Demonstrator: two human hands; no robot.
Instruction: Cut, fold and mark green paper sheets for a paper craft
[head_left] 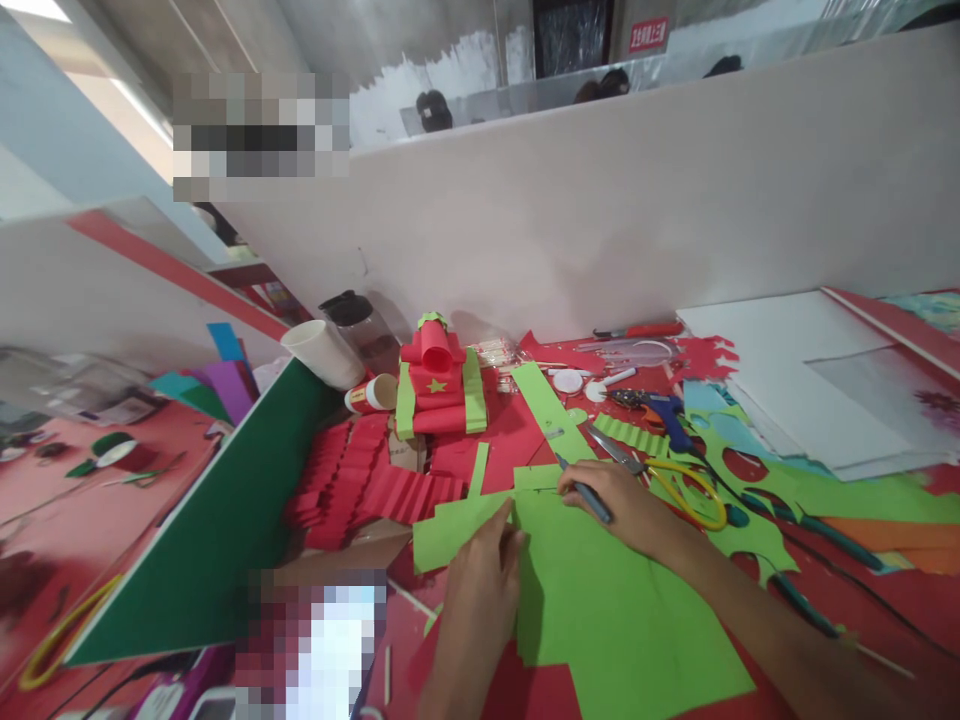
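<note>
My right hand (611, 500) is closed around a dark pen (595, 502), over the top part of a light green paper sheet (607, 600). The fingers of my left hand (487, 560) press on a smaller green paper piece (442, 530) at the sheet's left edge; whether they pinch anything is hard to see. Beyond my hands stands a red paper tank model (437, 385) with green tracks and a star. Scissors with yellow handles (690, 492) lie just right of my right hand.
Folded red paper strips (360, 475) lie at the left, beside a green divider board (217, 530). A blue glue gun (667, 415), cut green scraps (750, 500) and white sheets (810, 370) are at the right. A white cup (322, 355) stands at the back left.
</note>
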